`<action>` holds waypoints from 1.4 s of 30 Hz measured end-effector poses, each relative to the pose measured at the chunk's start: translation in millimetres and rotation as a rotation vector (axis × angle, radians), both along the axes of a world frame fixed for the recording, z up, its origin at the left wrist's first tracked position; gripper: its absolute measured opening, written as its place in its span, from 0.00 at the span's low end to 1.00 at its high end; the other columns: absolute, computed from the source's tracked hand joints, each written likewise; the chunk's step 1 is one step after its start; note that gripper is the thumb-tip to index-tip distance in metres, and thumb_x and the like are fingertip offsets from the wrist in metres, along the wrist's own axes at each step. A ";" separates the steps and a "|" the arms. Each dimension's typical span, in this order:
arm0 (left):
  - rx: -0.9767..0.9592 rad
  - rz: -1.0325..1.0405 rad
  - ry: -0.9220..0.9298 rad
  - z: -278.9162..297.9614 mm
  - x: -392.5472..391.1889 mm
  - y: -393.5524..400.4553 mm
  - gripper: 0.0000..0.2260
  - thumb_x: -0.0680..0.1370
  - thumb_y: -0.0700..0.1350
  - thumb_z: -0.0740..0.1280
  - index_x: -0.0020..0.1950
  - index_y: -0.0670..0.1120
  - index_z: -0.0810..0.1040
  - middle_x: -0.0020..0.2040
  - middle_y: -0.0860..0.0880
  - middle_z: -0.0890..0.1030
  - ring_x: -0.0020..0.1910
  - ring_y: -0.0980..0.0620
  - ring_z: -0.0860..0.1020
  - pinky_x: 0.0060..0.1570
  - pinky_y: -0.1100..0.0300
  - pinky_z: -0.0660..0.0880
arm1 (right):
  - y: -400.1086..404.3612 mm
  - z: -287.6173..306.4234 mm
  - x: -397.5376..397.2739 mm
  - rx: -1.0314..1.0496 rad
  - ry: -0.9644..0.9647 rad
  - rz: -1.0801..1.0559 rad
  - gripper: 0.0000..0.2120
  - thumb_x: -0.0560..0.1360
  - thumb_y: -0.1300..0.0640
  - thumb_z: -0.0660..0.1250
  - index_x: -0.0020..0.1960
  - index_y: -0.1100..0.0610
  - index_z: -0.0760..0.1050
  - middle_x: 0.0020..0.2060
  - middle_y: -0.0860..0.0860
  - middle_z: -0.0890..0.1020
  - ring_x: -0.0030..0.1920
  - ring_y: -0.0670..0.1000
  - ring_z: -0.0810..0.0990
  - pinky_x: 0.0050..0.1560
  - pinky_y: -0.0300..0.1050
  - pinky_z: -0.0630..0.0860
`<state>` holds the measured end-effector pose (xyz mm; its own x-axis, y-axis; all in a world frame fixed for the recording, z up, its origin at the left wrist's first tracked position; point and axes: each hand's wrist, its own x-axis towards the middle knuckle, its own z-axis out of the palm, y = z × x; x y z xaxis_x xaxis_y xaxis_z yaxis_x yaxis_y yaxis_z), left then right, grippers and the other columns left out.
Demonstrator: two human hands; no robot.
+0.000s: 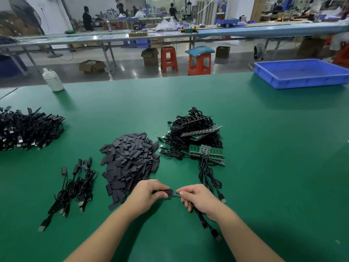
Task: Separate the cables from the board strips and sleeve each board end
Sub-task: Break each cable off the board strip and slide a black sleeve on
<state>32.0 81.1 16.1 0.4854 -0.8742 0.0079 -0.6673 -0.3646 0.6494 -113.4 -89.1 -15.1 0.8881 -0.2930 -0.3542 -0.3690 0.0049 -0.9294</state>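
Note:
My left hand [146,195] pinches a flat black sleeve [166,192] and holds it over one end of a small green board [176,193]. My right hand [198,198] grips the board's other end, and its black cable [204,222] trails down past my wrist to a USB plug [218,238]. Behind my hands lies a heap of loose black sleeves [130,163]. To its right is a pile of green board strips with cables attached [200,140]. A few sleeved cables [75,188] lie at the left.
A big heap of black cables [28,129] sits at the far left of the green table [264,167]. A blue tray [302,72] stands at the back right, a white bottle [52,80] at the back left. Stools and workbenches stand beyond the table.

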 end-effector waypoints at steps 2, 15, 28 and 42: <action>0.016 -0.019 -0.024 1.7 0.9 -1.4 0.10 0.75 0.49 0.73 0.56 0.52 0.85 0.46 0.58 0.82 0.44 0.63 0.78 0.48 0.71 0.71 | -1.0 -0.1 0.6 0.005 0.005 -0.001 0.08 0.81 0.59 0.66 0.56 0.52 0.82 0.34 0.48 0.82 0.31 0.46 0.77 0.38 0.39 0.77; 0.014 -0.073 -0.053 -10.2 -14.5 -8.5 0.10 0.76 0.50 0.71 0.57 0.55 0.83 0.43 0.55 0.80 0.43 0.59 0.76 0.47 0.64 0.72 | 0.8 2.9 1.2 0.010 0.009 0.034 0.08 0.81 0.62 0.65 0.57 0.58 0.80 0.34 0.51 0.81 0.30 0.48 0.77 0.35 0.41 0.77; -0.075 0.058 -0.163 -14.2 -32.0 -16.0 0.07 0.76 0.49 0.71 0.53 0.54 0.85 0.47 0.56 0.83 0.46 0.57 0.80 0.48 0.62 0.74 | 3.9 7.4 1.6 0.063 -0.005 0.035 0.12 0.82 0.64 0.60 0.63 0.58 0.74 0.37 0.53 0.81 0.35 0.49 0.80 0.42 0.44 0.80; 0.005 -0.021 -0.130 -16.3 -34.1 -16.3 0.08 0.76 0.49 0.71 0.54 0.53 0.84 0.44 0.52 0.80 0.45 0.54 0.78 0.47 0.65 0.72 | 6.9 11.2 -1.3 -0.056 -0.002 0.113 0.13 0.81 0.65 0.59 0.64 0.58 0.73 0.38 0.53 0.82 0.38 0.48 0.81 0.45 0.42 0.81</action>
<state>-2.1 64.8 -0.2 0.4625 -0.8842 0.0655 -0.7531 -0.3528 0.5553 -114.7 -82.1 -3.9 0.9173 -0.2104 -0.3382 -0.3624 -0.0889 -0.9278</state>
